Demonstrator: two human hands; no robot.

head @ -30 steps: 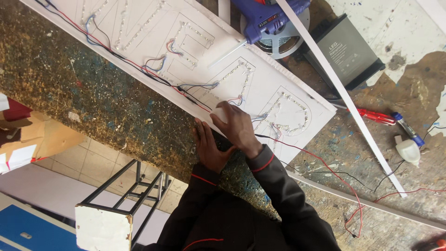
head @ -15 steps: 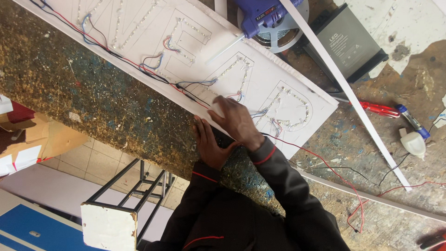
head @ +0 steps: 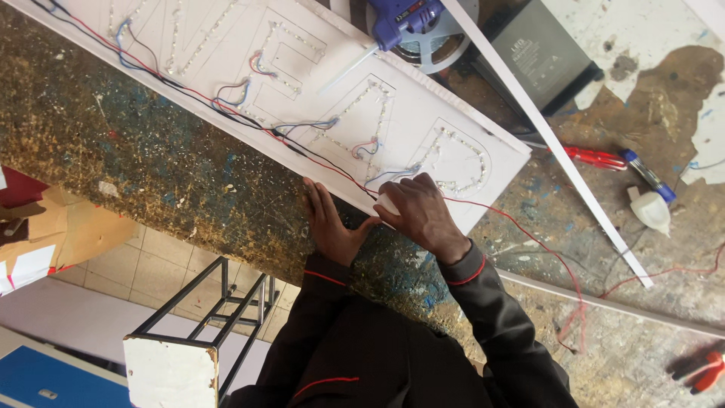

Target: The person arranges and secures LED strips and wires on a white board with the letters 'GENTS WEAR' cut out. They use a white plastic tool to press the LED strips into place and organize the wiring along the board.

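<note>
A long white sign board (head: 423, 113) lies slanted on the workbench, with cut-out letters lined with small LED strips and red, blue and black wires (head: 302, 143) along its near edge. My right hand (head: 423, 215) curls over that near edge by the last letter, with thumb and fingers pinching the white edge where a red wire leaves. My left hand (head: 332, 227) lies flat on the bench, fingers together, its fingertips touching the board's edge.
A purple glue gun (head: 404, 19) and a grey power supply box (head: 540, 53) lie behind the board. A white strip (head: 559, 151), red cutters (head: 596, 157), a blue marker (head: 648, 175) and a white bottle (head: 651, 209) are to the right. A metal stool frame (head: 204, 325) stands below.
My right hand has slid a little along the board's edge toward the last letter. My left hand stays flat by the edge. The view has shifted slightly.
</note>
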